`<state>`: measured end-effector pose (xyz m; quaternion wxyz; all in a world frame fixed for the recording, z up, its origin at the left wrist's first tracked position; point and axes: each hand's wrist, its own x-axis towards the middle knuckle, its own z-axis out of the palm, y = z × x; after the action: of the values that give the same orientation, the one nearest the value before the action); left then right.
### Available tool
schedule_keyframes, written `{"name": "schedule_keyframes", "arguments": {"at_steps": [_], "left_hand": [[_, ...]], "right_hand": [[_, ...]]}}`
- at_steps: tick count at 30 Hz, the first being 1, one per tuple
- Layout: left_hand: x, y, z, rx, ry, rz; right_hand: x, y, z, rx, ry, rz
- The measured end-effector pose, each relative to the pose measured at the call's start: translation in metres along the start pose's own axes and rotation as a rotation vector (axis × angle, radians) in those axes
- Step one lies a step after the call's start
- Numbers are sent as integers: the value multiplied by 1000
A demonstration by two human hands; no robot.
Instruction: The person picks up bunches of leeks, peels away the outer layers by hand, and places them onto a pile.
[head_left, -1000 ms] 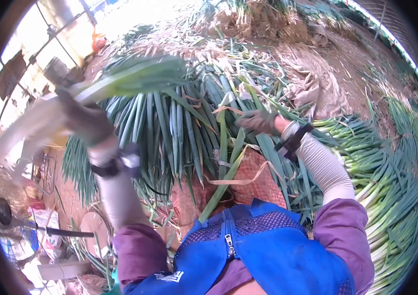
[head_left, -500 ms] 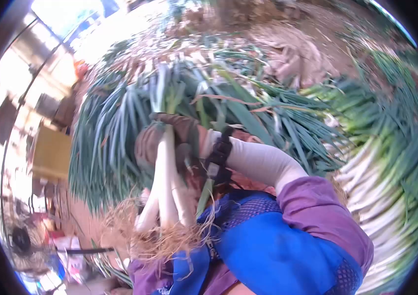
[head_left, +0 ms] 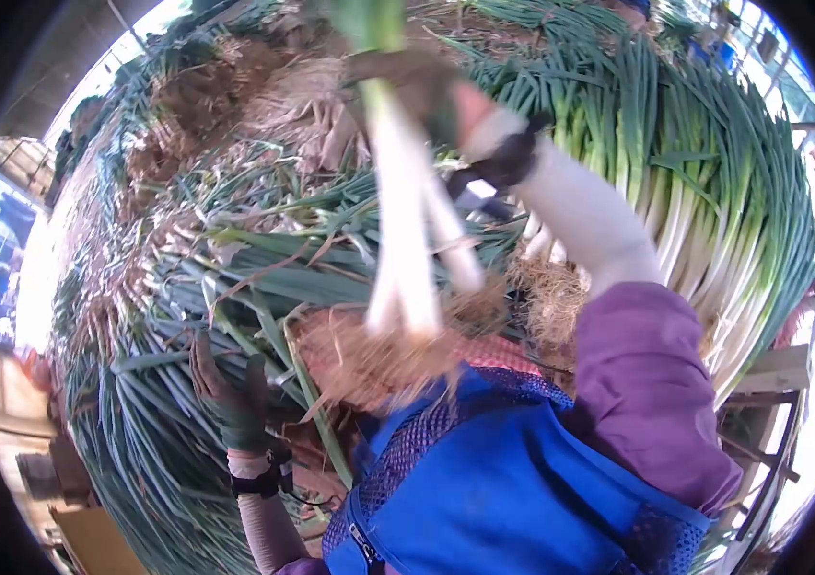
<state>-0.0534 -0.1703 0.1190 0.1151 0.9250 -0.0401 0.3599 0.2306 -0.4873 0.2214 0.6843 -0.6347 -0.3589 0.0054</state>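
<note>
Produce shed; big heaps of green onions (head_left: 153,412)

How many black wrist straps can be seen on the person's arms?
2: one strap just behind the right hand, which holds white-stemmed plants, and another strap just behind the left hand. Clothing could hide more.

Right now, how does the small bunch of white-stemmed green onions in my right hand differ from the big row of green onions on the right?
The small bunch of white-stemmed green onions has only a few stalks; the big row of long-leaved green onions has many. The bunch is held up in your dark-gloved right hand; the row is packed side by side. Both show white stems and green leaves.
</note>
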Motion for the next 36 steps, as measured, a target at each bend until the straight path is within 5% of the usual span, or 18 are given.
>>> {"name": "schedule_keyframes", "arguments": {"at_steps": [1,5,7,8,10,12,14,20,21,22,24,29,32,33,34,35,36], "left_hand": [[4,4,3,-91,-20,-46],[-6,-27,35,-149,-35,-41],[-4,-23,47,-177,-83,-72],[-3,-22,53,-190,-106,-88],[-9,-29,71,-241,-143,-103],[-9,-25,81,-282,-161,-116],[-5,-26,89,-286,-207,-107],[-23,-37,95,-330,-301,-213],[-29,-41,94,-298,-282,-241],[-34,-45,93,-324,-252,-266],[-36,-55,86,-322,-252,-297],[-35,-74,77,-421,-248,-473],[-34,-78,85,-431,-232,-476],[-36,-80,90,-448,-239,-490],[-40,-82,95,-462,-245,-507],[-45,-85,100,-420,-234,-442],[-46,-87,104,-391,-211,-388]], "right_hand": [[-21,-23,-28,352,156,235],[-111,12,-235,-775,262,-10],[-173,22,-301,-1294,382,361],[-207,35,-326,-1573,283,685],[-272,75,-364,-2080,-568,1246],[-291,70,-334,-1592,352,1408],[-281,69,-328,-1417,564,1612],[-283,69,-370,-1624,-328,1221],[-287,78,-390,-1607,-149,1318],[-270,51,-376,-1569,-355,1391],[-225,33,-345,-1605,-295,1559],[-126,74,-304,-2059,46,1338],[-72,192,-269,-1760,-87,819],[-18,175,-163,-1587,-171,1023],[-21,225,-146,-1552,-171,630],[10,229,-83,-1388,-312,765],[25,261,-46,-1296,-394,686]]}}
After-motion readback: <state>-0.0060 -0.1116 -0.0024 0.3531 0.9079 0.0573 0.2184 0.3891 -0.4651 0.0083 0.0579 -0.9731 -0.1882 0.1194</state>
